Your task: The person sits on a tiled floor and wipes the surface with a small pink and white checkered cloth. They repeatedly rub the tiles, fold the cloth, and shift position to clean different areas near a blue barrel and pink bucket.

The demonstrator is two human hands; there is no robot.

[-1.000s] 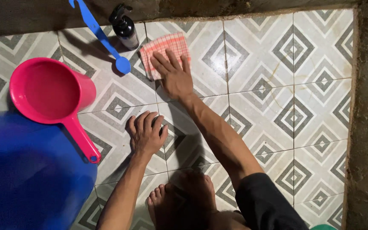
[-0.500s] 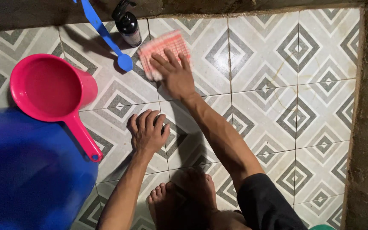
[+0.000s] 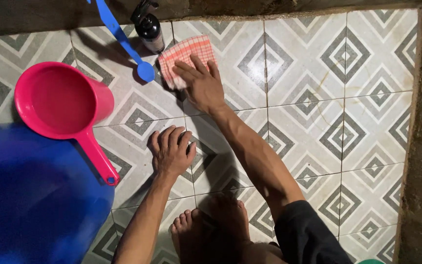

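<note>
**Tiled floor, wash corner: contents by size**

Patterned tile floor [image 3: 357, 137], grey and cream diamond motif, bounded at top and right by rough dark wall.

Large blue tub [image 3: 30, 200], lower left corner, partly out of frame, overlapping the floor tiles.

Pink plastic dipper [image 3: 59, 102], round bowl up, long handle running down and right, end of handle resting over the tub's edge; just left of the left hand.

Blue long-handled tool [image 3: 123, 41], lying slantwise from the top edge, rounded end down, just beside the cloth's left corner.

Dark pump bottle [image 3: 148, 27], upright against the top wall, between the blue tool and the cloth, close to the cloth's upper left corner.

Red-and-white checked cloth [image 3: 186, 54], flat on the floor near the top wall, lower part covered by the right hand.

Right hand [image 3: 199, 80], arm stretched forward, palm down, fingers spread flat and pressed onto the cloth; nothing gripped.

Left hand [image 3: 171, 151], flat on bare tile, fingers slightly curled, empty, well apart from the cloth.

Bare foot [image 3: 206, 230], bottom centre, toes toward the left, in shadow.
</note>
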